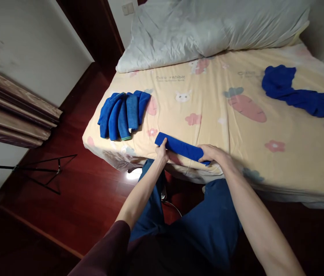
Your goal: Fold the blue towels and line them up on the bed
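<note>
Between both hands, near the front edge of the bed point(245, 142): a blue cloth point(180, 147), folded into a long, narrow, flat strip and slanting with its right end nearer the body. Clamped on the strip toward its left end, the left hand point(162, 151), thumb on top, other fingers mostly hidden beneath. Clamped around the right end, the right hand point(211, 152), with a bit of cloth poking out past the grip. No telling from this view whether resting on the sheet point(302, 165) or held just clear of it. By the look of it, lengthwise folding largely done on this piece.

To the left, on the bed's corner and apart from the strip: several folded blue cloths point(117, 115), overlapping like a fan, one with a green edge; to all appearances, the finished share. Well apart on the right: loose blue cloth point(302, 97), bunched and twisted, seemingly not yet folded and so probably the share left. Hard to say whether one piece or more.

Along the far side, a pale quilt point(202, 30). Off to the left, a curtain point(12, 115) and a black stand point(17, 168) over dark red floor point(89, 195).
</note>
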`<state>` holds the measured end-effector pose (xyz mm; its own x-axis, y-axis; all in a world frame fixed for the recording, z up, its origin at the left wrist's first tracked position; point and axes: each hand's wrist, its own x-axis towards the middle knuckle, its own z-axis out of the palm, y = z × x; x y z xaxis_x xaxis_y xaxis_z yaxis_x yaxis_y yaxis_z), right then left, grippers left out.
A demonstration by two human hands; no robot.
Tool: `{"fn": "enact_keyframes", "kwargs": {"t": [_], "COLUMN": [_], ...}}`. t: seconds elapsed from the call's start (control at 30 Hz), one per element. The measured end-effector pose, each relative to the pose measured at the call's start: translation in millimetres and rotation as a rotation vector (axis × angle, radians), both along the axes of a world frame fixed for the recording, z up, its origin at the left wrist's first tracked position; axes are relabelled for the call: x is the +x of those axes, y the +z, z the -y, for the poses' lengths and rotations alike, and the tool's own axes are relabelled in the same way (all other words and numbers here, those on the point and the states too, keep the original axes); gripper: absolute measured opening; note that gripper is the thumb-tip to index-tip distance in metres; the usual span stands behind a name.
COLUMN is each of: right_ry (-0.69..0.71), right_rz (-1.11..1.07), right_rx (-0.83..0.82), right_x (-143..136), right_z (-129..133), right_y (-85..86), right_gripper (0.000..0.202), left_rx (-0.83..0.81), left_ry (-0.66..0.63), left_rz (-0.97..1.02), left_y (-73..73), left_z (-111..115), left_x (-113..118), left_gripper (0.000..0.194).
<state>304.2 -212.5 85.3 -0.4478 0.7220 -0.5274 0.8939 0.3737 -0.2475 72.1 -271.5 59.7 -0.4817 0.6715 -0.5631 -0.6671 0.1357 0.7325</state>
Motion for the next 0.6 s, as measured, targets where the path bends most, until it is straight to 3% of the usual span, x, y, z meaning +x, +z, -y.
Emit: {"fn": "enact_keyframes", "kwargs": {"t": [0.1, 0.17, 0.3, 0.43, 0.6], "right_ry": [0.043, 0.056, -0.097, -0.258, -0.43], "right_rz": [-0.052, -0.127, -0.34, -0.538, -0.841], "right_rx": [0.079, 0.158, 0.152, 0.17, 0.183], "right_x": [-5.2, -12.9, -43.8, -103.7, -208.8], "right_z": [6.7, 12.0, 19.5, 18.8, 9.9], "right_y": [-1.8, -0.6, 6.8, 13.8, 8.8], "right_gripper": [0.044, 0.039, 0.04, 0.048, 0.059], "left_rx": [-0.015, 0.065, 0.319, 0.493, 0.555], "left_ry": [0.0, -0.062, -0.198, -0.359, -0.517], "left_rz": [0.054, 0.062, -0.037, -0.299, -0.672], "left_y": [10.5, 21.9, 55.9, 105.4, 167.1], "left_z": [-5.3, -9.3, -25.4, -49.7, -66.2], "left_x": [-11.2, -23.5, -58.5, -102.2, -150.1], "left_gripper": [0.028, 0.033, 0.041, 0.038, 0.04]}}
